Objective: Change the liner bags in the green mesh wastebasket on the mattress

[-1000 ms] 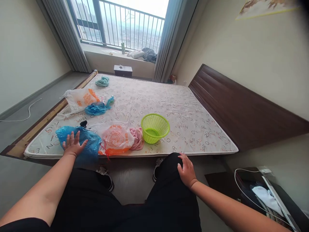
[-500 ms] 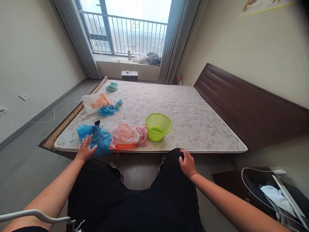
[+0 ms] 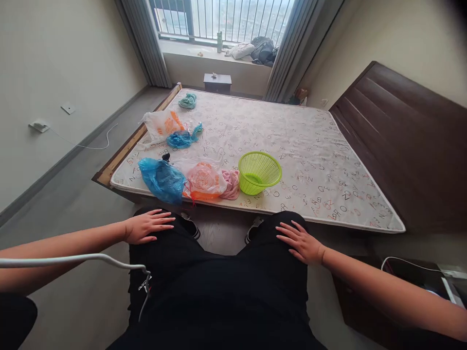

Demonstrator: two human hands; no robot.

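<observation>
My left hand [image 3: 150, 227] lies flat on my left thigh, fingers apart and holding nothing. On the other thigh rests my right hand [image 3: 299, 241], also spread and without anything in it. Ahead of my knees, along the near edge of the mattress [image 3: 310, 160], sit a blue plastic bag [image 3: 162, 180], a white plastic bag with orange print [image 3: 205, 179], a bundled pink cloth [image 3: 230, 184] and a green plastic basket [image 3: 260, 172]. Farther back lie another white and orange bag [image 3: 160, 126], a second blue bag [image 3: 180, 139] and a teal bundle [image 3: 188, 101].
A dark headboard [image 3: 397, 126] rises at the right. Beyond the bed are a small nightstand [image 3: 218, 82] and a window sill with bags [image 3: 260, 51]. A dark cabinet [image 3: 365, 291] stands low at the right. A white cable [image 3: 73, 260] crosses the lower left.
My left hand has drawn back from beside the blue bag onto my left thigh. My right hand has flattened out on my right thigh. The view has tilted down and shifted left.
</observation>
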